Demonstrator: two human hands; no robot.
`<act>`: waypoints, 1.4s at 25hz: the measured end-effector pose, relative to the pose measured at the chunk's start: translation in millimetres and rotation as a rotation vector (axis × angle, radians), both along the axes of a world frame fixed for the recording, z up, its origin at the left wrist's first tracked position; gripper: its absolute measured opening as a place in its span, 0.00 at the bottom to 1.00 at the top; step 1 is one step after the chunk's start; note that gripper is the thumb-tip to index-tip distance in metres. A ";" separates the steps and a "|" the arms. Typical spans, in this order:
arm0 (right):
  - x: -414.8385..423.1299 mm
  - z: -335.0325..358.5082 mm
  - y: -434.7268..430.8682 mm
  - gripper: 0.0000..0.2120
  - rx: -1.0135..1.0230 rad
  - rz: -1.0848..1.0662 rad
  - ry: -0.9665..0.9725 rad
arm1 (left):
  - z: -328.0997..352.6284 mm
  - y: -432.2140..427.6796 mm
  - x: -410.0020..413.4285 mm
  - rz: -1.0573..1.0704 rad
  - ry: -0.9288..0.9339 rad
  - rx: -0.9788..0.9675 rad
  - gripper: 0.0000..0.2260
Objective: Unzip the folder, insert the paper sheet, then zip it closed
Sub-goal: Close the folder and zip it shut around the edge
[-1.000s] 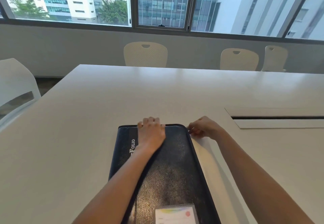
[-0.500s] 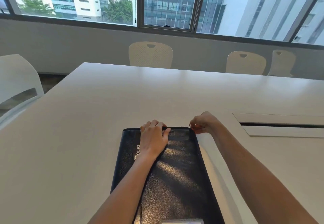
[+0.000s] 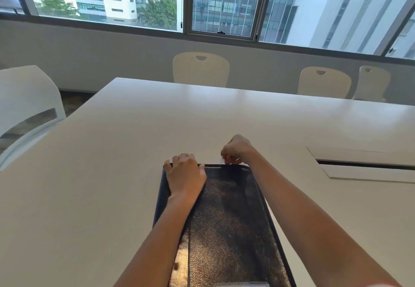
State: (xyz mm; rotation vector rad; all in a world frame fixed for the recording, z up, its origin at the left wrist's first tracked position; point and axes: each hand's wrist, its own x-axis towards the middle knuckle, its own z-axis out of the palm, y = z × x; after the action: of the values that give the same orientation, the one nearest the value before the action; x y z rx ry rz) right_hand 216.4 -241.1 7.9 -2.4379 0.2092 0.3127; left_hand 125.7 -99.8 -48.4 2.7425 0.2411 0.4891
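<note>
The dark folder lies flat on the white counter, its long axis running away from the person, short far edge toward the windows. The left hand rests palm down on the far left corner, fingers curled over the far edge. The right hand is at the far edge near the right corner, its fingers pinching a small zip pull, wrist raised.
</note>
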 end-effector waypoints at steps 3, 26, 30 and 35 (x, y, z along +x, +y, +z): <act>-2.7 4.8 0.3 0.05 -0.072 0.030 0.013 | 4.7 28.8 -12.4 0.091 0.146 0.068 0.26; -43.0 4.7 149.8 0.04 0.034 -0.001 -0.109 | 6.0 67.2 -39.6 0.024 -0.009 -0.292 0.11; -45.5 0.7 141.1 0.06 0.108 0.001 -0.085 | 2.3 67.9 -40.4 0.026 -0.002 -0.254 0.12; -63.4 -4.2 112.6 0.10 0.057 0.076 -0.227 | 2.9 69.3 -43.2 -0.007 0.047 -0.142 0.14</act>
State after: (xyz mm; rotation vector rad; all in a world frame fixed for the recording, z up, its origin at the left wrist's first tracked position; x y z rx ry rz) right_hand 153.0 -128.5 3.6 -2.4045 0.0080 0.0723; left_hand 82.5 -30.5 -45.5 2.6176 0.2670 0.3905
